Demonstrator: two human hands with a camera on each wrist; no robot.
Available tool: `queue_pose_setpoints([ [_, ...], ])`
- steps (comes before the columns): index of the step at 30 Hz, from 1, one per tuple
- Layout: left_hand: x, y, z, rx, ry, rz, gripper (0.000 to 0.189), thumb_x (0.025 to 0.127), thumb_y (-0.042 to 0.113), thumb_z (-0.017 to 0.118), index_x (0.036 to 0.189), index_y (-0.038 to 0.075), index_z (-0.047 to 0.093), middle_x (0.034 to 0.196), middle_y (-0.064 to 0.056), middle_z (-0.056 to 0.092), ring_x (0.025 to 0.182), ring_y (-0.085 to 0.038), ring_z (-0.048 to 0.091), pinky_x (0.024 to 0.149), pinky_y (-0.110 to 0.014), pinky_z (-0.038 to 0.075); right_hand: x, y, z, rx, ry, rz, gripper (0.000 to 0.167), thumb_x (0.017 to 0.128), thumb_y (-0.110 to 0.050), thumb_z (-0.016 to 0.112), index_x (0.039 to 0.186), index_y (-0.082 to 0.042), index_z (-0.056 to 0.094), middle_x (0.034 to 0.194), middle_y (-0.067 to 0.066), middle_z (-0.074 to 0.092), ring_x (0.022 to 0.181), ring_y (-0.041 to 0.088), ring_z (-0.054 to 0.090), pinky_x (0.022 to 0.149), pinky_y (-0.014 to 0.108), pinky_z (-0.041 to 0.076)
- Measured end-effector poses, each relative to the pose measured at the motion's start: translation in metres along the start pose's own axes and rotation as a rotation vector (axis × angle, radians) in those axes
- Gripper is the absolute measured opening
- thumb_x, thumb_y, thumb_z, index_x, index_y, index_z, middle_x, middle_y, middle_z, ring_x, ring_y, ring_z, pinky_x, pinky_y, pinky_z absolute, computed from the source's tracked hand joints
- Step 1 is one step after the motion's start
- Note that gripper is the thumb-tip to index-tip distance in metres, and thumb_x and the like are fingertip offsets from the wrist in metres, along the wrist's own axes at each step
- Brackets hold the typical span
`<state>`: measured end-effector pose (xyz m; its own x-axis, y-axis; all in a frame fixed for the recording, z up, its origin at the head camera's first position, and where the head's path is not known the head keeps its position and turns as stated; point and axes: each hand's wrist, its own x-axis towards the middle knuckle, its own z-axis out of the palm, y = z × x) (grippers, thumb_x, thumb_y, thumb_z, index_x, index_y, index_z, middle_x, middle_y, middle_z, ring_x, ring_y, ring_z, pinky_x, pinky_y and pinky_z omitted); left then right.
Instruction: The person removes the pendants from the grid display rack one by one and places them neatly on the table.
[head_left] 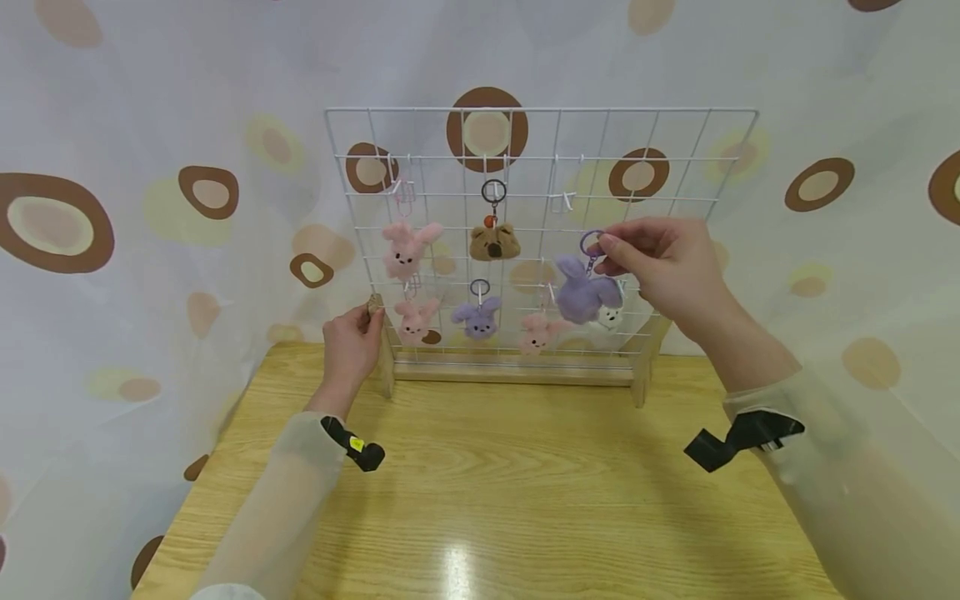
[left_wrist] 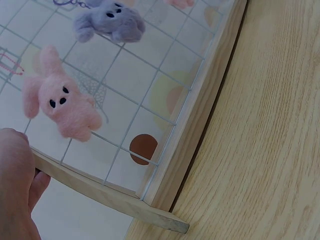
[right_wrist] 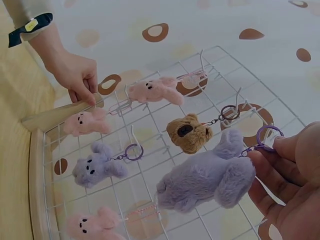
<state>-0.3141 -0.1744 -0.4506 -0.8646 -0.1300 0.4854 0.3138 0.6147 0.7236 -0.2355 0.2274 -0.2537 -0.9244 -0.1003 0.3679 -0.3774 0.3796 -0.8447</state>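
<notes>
In the head view my right hand (head_left: 671,258) pinches the purple key ring of a fluffy lavender bunny keychain (head_left: 579,293). The bunny dangles in front of the white wire grid rack (head_left: 540,109), its back turned to me, and partly covers a white plush keychain (head_left: 610,317). My left hand (head_left: 349,343) holds the top of the rack's left wooden leg (head_left: 387,367). Close to that hand, a pink bunny keychain (left_wrist: 62,102) hangs on the grid in the left wrist view. The right wrist view shows the ring (right_wrist: 259,134) between thumb and fingers.
Other plush keychains hang on hooks: an upper pink bunny (head_left: 405,254), a brown bear (head_left: 493,242), a smaller lavender bunny (head_left: 480,320) and a lower pink bunny (head_left: 535,335). A bare white hook (head_left: 566,201) projects above the held bunny. The rack stands on a wooden table (head_left: 480,467) before a patterned curtain.
</notes>
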Motion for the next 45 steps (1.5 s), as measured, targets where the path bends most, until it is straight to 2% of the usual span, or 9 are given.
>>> queue_pose_setpoints([
  [5, 0.000, 0.000, 0.000, 0.014, 0.005, -0.001, 0.025, 0.107, 0.018, 0.067, 0.108, -0.004, 0.079, 0.096, -0.020, 0.079, 0.084, -0.029, 0.078, 0.070, -0.045, 0.060, -0.009, 0.009, -0.003, -0.035, 0.011, 0.004, 0.024, 0.104, -0.019, 0.071, 0.114, 0.002, 0.077, 0.090, 0.001, 0.079, 0.082, 0.013, 0.076, 0.049, 0.023, 0.039],
  [9, 0.001, -0.001, 0.000, 0.018, 0.010, 0.000, 0.026, 0.107, 0.018, 0.067, 0.105, -0.004, 0.079, 0.093, -0.019, 0.079, 0.080, -0.028, 0.077, 0.068, -0.044, 0.059, -0.014, 0.016, -0.004, 0.011, 0.004, -0.024, 0.021, 0.104, -0.010, 0.069, 0.113, 0.008, 0.075, 0.095, 0.004, 0.079, 0.082, 0.015, 0.076, 0.069, 0.019, 0.057],
  [12, 0.000, -0.001, 0.000, 0.027, 0.007, -0.009, 0.026, 0.107, 0.019, 0.066, 0.106, -0.004, 0.079, 0.094, -0.018, 0.079, 0.081, -0.027, 0.077, 0.068, -0.042, 0.058, -0.019, 0.022, -0.004, 0.025, -0.016, -0.055, 0.018, 0.104, -0.003, 0.067, 0.113, 0.011, 0.074, 0.098, 0.007, 0.079, 0.082, 0.016, 0.076, 0.081, 0.025, 0.060],
  [16, 0.000, -0.002, 0.000, 0.032, -0.002, -0.027, 0.027, 0.108, 0.020, 0.065, 0.108, -0.003, 0.079, 0.096, -0.018, 0.079, 0.083, -0.027, 0.078, 0.068, -0.040, 0.058, -0.028, 0.029, -0.003, 0.007, -0.043, -0.057, 0.016, 0.105, -0.001, 0.065, 0.111, 0.010, 0.075, 0.100, 0.008, 0.079, 0.082, 0.016, 0.076, 0.081, 0.024, 0.060],
  [20, 0.001, -0.004, 0.000, 0.025, 0.001, -0.015, 0.027, 0.108, 0.020, 0.066, 0.106, -0.004, 0.079, 0.095, -0.019, 0.079, 0.081, -0.027, 0.077, 0.067, -0.041, 0.058, -0.038, 0.037, -0.002, -0.015, -0.066, -0.057, 0.015, 0.104, -0.002, 0.067, 0.110, 0.008, 0.076, 0.101, 0.012, 0.079, 0.083, 0.017, 0.077, 0.082, 0.022, 0.059],
  [26, -0.002, -0.006, 0.001, 0.038, -0.005, -0.013, 0.029, 0.108, 0.021, 0.065, 0.103, -0.004, 0.079, 0.089, -0.016, 0.079, 0.067, -0.023, 0.070, 0.060, -0.036, 0.053, -0.054, 0.051, -0.003, -0.068, -0.096, -0.025, 0.015, 0.105, -0.004, 0.067, 0.110, 0.005, 0.077, 0.101, 0.015, 0.078, 0.084, 0.016, 0.077, 0.081, 0.019, 0.057],
  [30, -0.003, -0.004, 0.002, 0.031, -0.007, -0.003, 0.030, 0.108, 0.022, 0.065, 0.098, -0.004, 0.078, 0.083, -0.014, 0.078, 0.060, -0.021, 0.064, 0.056, -0.033, 0.048, -0.064, 0.061, -0.006, -0.086, -0.111, -0.021, 0.015, 0.105, -0.003, 0.065, 0.112, 0.005, 0.076, 0.103, 0.017, 0.078, 0.085, 0.015, 0.077, 0.080, 0.021, 0.058],
  [40, -0.001, -0.004, 0.003, 0.033, -0.001, -0.005, 0.030, 0.108, 0.022, 0.065, 0.098, -0.004, 0.078, 0.085, -0.015, 0.078, 0.066, -0.024, 0.070, 0.062, -0.039, 0.053, -0.085, 0.076, -0.010, -0.081, -0.143, -0.003, 0.015, 0.106, -0.002, 0.064, 0.110, 0.003, 0.077, 0.105, 0.014, 0.079, 0.088, 0.015, 0.076, 0.079, 0.022, 0.059],
  [45, -0.002, -0.003, 0.003, 0.038, -0.001, -0.005, 0.031, 0.108, 0.023, 0.065, 0.101, -0.004, 0.078, 0.087, -0.015, 0.079, 0.069, -0.024, 0.072, 0.064, -0.040, 0.054, -0.094, 0.087, -0.006, -0.038, -0.158, 0.014, 0.014, 0.105, -0.002, 0.064, 0.110, 0.004, 0.076, 0.104, 0.016, 0.078, 0.088, 0.017, 0.076, 0.079, 0.025, 0.060],
])
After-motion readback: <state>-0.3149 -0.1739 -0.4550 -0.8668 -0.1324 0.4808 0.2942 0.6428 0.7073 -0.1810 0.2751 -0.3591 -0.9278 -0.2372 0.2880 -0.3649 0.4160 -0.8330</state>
